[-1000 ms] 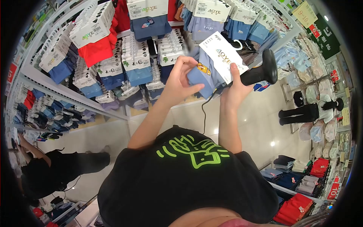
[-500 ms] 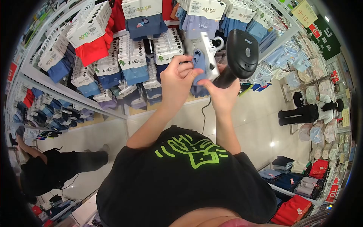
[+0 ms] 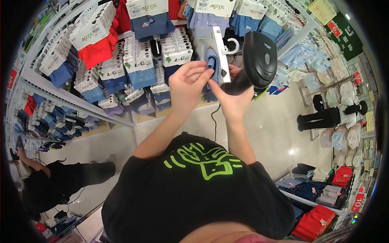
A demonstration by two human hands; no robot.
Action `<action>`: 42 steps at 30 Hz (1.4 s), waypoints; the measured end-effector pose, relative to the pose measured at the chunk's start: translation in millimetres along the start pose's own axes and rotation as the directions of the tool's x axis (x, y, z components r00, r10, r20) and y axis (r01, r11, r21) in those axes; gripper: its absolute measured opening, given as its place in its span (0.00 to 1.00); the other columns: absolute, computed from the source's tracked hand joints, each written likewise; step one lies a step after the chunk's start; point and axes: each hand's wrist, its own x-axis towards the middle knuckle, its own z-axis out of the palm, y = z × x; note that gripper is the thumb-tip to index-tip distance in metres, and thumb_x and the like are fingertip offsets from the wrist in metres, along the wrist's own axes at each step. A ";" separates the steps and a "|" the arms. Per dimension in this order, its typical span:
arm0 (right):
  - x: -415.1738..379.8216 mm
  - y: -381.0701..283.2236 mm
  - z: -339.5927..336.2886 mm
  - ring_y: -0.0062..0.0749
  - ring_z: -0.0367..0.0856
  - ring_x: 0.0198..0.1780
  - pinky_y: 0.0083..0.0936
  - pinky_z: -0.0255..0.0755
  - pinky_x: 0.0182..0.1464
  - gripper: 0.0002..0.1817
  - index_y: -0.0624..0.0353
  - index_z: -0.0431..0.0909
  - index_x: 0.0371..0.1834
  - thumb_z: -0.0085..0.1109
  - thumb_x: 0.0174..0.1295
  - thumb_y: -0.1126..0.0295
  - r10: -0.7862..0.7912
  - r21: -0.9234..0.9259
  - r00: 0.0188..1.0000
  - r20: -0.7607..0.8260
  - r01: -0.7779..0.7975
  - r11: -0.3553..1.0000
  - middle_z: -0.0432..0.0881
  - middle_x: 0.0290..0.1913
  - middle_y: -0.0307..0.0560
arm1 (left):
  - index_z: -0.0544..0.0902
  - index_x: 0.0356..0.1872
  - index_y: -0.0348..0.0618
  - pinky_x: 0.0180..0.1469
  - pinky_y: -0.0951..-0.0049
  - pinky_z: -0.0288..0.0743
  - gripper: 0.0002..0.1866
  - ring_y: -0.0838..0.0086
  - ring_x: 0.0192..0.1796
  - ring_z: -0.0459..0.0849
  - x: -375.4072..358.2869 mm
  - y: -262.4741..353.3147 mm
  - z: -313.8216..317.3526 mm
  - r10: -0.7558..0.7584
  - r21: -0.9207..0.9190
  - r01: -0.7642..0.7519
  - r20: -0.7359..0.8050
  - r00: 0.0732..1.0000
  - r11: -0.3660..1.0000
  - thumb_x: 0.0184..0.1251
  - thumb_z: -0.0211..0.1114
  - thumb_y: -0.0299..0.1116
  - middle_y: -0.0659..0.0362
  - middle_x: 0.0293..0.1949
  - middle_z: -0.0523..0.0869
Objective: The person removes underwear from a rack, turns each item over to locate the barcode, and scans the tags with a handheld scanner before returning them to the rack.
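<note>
Folded blue underwear [image 3: 212, 60] on a white hanger card [image 3: 221, 54] is held up in front of me, the card almost edge-on with its white hook to the right. My left hand [image 3: 189, 83] pinches the fabric's left side between thumb and fingers. In my right hand [image 3: 234, 100] is a black barcode scanner [image 3: 260, 60], gripped by its handle with the head pointing up. The right thumb also presses against the lower part of the underwear pack. A dark cable [image 3: 214, 121] hangs below the scanner.
Right ahead, a rack holds carded underwear [image 3: 135, 65] in several rows. One person in black [image 3: 65, 182] stands at the left, another person [image 3: 324, 119] at the far right. Folded red garments [image 3: 314, 222] lie on a shelf at lower right.
The underwear pack has turned slightly, and its card is now more upright and edge-on. Both hands have shifted a little down and left; the scanner stays in the right hand.
</note>
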 end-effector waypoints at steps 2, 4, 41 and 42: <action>-1.1 -0.1 -2.8 0.30 0.74 0.45 0.25 0.67 0.49 0.26 0.68 0.70 0.42 0.71 0.38 0.80 0.019 0.019 1.000 0.014 -0.019 1.000 0.76 0.41 0.48 | 0.75 0.42 0.27 0.40 0.84 0.75 0.14 0.77 0.39 0.82 -4.1 1.1 0.6 -0.047 -0.005 0.047 0.004 0.999 0.999 0.54 0.64 0.18 0.52 0.36 0.82; -3.2 3.1 -3.3 0.31 0.74 0.46 0.26 0.67 0.50 0.25 0.67 0.70 0.42 0.71 0.38 0.81 0.039 0.037 0.999 0.027 -0.040 0.998 0.76 0.42 0.49 | 0.74 0.44 0.27 0.40 0.84 0.75 0.14 0.77 0.39 0.82 -7.3 -0.3 2.5 0.083 0.026 -0.083 -0.012 0.996 0.996 0.55 0.62 0.17 0.52 0.36 0.82; -14.2 -11.1 -15.2 0.20 0.74 0.32 0.16 0.68 0.36 0.20 0.65 0.69 0.39 0.66 0.42 0.81 0.315 0.253 0.884 -0.346 -0.235 0.938 0.75 0.33 0.41 | 0.62 0.26 0.46 0.41 0.79 0.76 0.11 0.77 0.38 0.79 -0.8 -7.5 -18.1 -0.202 -0.512 0.375 0.362 0.910 0.772 0.62 0.52 0.19 0.58 0.34 0.76; -14.7 -11.5 -15.1 0.20 0.74 0.32 0.16 0.68 0.36 0.20 0.65 0.69 0.39 0.66 0.42 0.81 0.315 0.252 0.884 -0.346 -0.236 0.939 0.75 0.33 0.41 | 0.62 0.26 0.46 0.41 0.78 0.76 0.12 0.77 0.40 0.78 -0.4 -10.1 -19.8 -0.171 -0.517 0.361 0.379 0.910 0.776 0.61 0.54 0.19 0.58 0.35 0.76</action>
